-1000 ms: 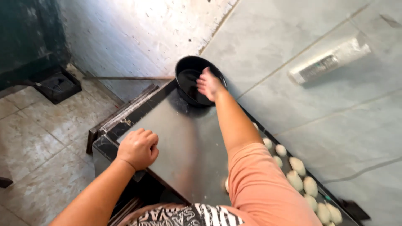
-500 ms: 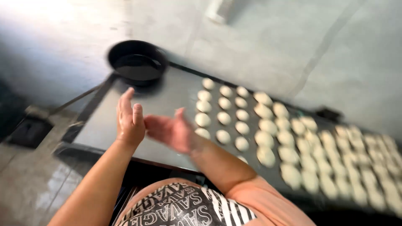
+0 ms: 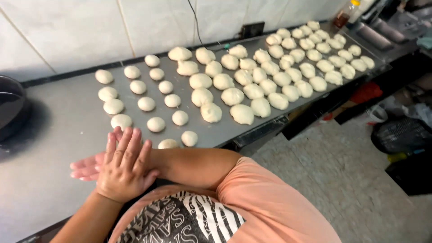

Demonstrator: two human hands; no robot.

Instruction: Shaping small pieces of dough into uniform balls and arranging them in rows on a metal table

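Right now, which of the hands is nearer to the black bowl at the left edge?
The right hand: its fingertips poke out leftward, toward the black bowl. The left hand lies pressed over it, slightly farther right. Neither touches the bowl.

Your dough balls (image 3: pixel 200 96): pale cream, matte, a few with faint shadowed dimples. Your metal worktop (image 3: pixel 54 135): dull grey, soft sheen. Bowl (image 3: pixel 9 105) at the far left: black, glossy inside. Wall tiles (image 3: pixel 67 31): off-white, thin darker grout lines. Your sleeve (image 3: pixel 270 202): salmon pink, plain. Your apron (image 3: pixel 180 220): black-and-white, striped and lettered pattern. Floor (image 3: pixel 333 180): speckled grey-beige. Bottle (image 3: pixel 344 13) at the far end: amber-brown below, yellow cap.
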